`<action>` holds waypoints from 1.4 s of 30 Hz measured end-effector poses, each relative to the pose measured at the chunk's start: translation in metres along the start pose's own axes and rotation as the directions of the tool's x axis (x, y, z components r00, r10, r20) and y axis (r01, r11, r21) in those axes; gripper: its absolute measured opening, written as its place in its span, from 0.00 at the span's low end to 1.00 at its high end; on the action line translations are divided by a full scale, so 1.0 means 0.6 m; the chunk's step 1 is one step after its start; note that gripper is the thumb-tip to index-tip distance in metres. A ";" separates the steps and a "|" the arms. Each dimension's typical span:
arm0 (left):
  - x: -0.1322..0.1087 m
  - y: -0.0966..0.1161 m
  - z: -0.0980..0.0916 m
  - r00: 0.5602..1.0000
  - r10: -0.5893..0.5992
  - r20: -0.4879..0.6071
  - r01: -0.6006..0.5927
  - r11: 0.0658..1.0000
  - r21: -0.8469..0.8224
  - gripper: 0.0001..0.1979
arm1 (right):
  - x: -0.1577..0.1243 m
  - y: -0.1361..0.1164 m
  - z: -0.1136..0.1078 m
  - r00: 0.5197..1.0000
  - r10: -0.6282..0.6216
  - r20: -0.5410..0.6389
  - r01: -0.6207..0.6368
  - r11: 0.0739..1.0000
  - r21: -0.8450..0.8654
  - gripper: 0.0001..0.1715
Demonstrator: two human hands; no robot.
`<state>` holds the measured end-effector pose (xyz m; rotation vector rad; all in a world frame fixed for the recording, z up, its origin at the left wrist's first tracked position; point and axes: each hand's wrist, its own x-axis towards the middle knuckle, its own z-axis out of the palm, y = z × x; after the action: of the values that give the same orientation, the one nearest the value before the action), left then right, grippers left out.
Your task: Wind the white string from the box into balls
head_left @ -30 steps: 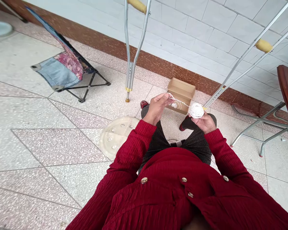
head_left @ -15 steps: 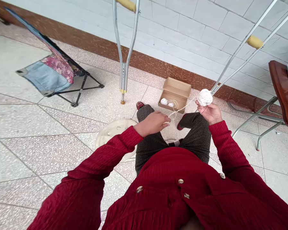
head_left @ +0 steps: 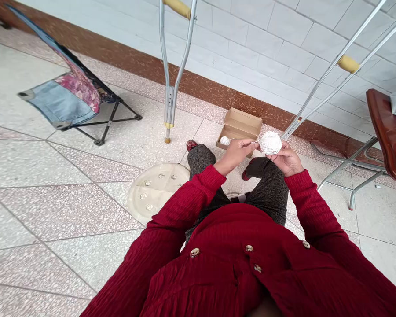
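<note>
A white ball of yarn (head_left: 270,143) is held up above my knees by my right hand (head_left: 288,159), whose fingers wrap round its right and lower side. Just left of the ball, my left hand (head_left: 239,153) pinches the white strand. Below and beyond my hands, an open cardboard box (head_left: 243,119) stands on the floor with a smaller white yarn ball (head_left: 225,140) in it. My left hand hides part of the box's inside.
Two metal crutches (head_left: 170,97) lean at the wall, one left and one right of the box. A folding chair (head_left: 66,99) stands at the left, a round cream stool (head_left: 141,193) by my left leg. At the right is a brown wooden seat (head_left: 381,127) on metal legs.
My left hand has moved right and up to the yarn ball, shortening the strand between my hands. The ball has shifted slightly left and down, and its facing side has turned.
</note>
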<state>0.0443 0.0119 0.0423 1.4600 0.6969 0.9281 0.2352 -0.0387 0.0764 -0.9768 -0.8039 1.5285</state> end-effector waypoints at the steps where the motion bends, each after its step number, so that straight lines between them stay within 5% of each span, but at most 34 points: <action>1: 0.002 -0.005 0.005 1.000 -0.007 -0.013 0.006 0.999 -0.040 0.19 | -0.001 -0.001 0.000 1.000 -0.003 0.000 0.003 1.000 -0.019 0.27; 5: -0.004 -0.011 0.001 0.997 0.050 0.054 -0.047 0.998 -0.049 0.20 | -0.005 -0.008 0.000 0.999 -0.029 -0.015 0.028 0.998 -0.057 0.26; 9: -0.018 -0.003 -0.016 0.996 0.067 0.050 -0.078 0.965 0.252 0.18 | -0.005 -0.005 -0.003 0.997 -0.057 -0.059 0.054 0.997 -0.047 0.25; 15: -0.023 -0.003 -0.031 0.977 0.188 0.097 -0.207 0.753 0.625 0.16 | -0.007 0.009 -0.005 0.999 -0.024 -0.042 0.023 0.999 -0.031 0.26; 25: -0.044 -0.017 -0.057 0.930 0.097 0.355 -0.234 0.900 0.367 0.18 | -0.004 -0.008 -0.033 0.990 -0.075 -0.116 0.085 0.993 0.082 0.34; 36: -0.013 -0.053 -0.117 0.922 0.091 0.376 -0.322 0.717 0.618 0.15 | -0.005 -0.031 0.008 0.991 -0.120 -0.054 0.118 0.993 -0.028 0.31; 42: -0.013 -0.104 -0.145 0.920 -0.091 0.381 -0.281 0.524 0.804 0.16 | -0.007 -0.063 -0.006 0.973 -0.228 -0.040 0.223 0.969 -0.105 0.33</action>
<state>-0.0283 0.0566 -0.0233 2.5136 0.8221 0.2945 0.2548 -0.0362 0.1092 -0.9585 -0.9289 1.2733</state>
